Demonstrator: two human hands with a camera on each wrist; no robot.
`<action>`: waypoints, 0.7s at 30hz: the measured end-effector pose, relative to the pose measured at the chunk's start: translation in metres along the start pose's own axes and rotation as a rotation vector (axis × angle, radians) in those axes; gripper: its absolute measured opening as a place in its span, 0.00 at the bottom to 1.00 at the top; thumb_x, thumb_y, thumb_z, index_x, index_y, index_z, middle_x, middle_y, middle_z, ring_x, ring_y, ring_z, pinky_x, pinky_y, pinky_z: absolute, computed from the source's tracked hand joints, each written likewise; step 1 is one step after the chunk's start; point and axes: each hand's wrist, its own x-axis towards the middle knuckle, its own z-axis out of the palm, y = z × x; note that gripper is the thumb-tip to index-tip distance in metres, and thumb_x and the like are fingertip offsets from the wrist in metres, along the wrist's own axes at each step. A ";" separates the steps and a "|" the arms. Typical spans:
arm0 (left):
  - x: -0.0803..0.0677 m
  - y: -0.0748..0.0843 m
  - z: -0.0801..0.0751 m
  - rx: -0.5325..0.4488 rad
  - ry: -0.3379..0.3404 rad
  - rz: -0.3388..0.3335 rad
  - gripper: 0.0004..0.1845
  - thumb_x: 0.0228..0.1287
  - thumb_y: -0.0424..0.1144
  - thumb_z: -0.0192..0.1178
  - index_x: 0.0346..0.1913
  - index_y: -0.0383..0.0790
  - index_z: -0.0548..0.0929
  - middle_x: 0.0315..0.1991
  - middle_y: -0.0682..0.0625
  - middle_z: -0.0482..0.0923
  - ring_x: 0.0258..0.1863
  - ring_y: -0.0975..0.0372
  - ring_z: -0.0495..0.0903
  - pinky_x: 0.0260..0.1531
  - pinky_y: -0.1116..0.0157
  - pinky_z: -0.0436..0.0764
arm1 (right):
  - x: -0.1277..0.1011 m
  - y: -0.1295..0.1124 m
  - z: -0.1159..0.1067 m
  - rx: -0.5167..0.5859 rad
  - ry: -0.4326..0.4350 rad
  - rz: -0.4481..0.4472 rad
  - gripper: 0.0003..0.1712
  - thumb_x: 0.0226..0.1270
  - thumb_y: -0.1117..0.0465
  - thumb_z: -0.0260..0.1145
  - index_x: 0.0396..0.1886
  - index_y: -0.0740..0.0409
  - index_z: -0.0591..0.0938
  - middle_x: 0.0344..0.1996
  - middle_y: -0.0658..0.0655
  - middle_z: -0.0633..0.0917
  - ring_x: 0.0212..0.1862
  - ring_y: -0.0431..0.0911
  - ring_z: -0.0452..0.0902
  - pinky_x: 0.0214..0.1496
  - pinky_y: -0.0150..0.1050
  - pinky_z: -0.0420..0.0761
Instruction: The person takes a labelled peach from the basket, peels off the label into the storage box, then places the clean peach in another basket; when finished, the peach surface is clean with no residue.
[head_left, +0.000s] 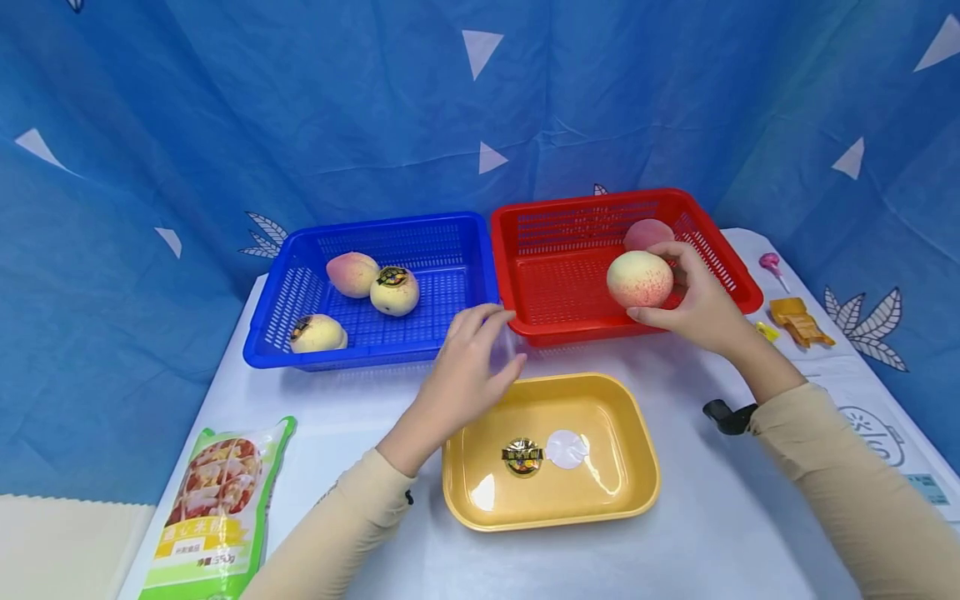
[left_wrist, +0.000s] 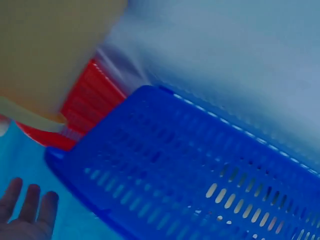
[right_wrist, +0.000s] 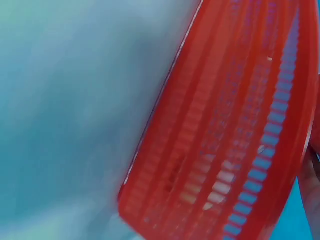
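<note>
White tabletop under baskets, blue patterned cloth draped behind

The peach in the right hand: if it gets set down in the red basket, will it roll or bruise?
The peach looks round and smooth, so it would probably roll on the flat floor of the red basket until a wall or the other peach stops it. The right hand holds it with spread fingers, suggesting it is light. Whether it bruises cannot be told.

Beige long sleeves, black wrist strap.
</note>
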 end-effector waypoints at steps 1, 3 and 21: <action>0.004 -0.002 0.001 0.010 -0.002 -0.035 0.30 0.64 0.47 0.66 0.65 0.37 0.76 0.65 0.43 0.73 0.68 0.50 0.68 0.70 0.54 0.70 | 0.002 0.003 -0.003 -0.028 0.000 0.022 0.51 0.51 0.63 0.79 0.71 0.53 0.59 0.66 0.57 0.68 0.64 0.51 0.66 0.48 0.22 0.79; 0.009 -0.008 0.003 0.036 -0.028 -0.105 0.33 0.65 0.51 0.65 0.68 0.37 0.73 0.69 0.42 0.70 0.71 0.49 0.65 0.71 0.52 0.68 | 0.007 0.010 -0.010 -0.076 -0.004 0.051 0.53 0.52 0.61 0.80 0.72 0.54 0.58 0.67 0.60 0.67 0.65 0.56 0.65 0.52 0.36 0.85; 0.031 -0.019 0.033 0.181 -0.123 -0.198 0.34 0.70 0.60 0.55 0.72 0.44 0.71 0.74 0.45 0.64 0.74 0.51 0.63 0.68 0.48 0.72 | 0.053 0.046 -0.031 -0.373 -0.279 0.307 0.58 0.52 0.50 0.79 0.76 0.61 0.57 0.65 0.72 0.67 0.64 0.69 0.60 0.56 0.66 0.78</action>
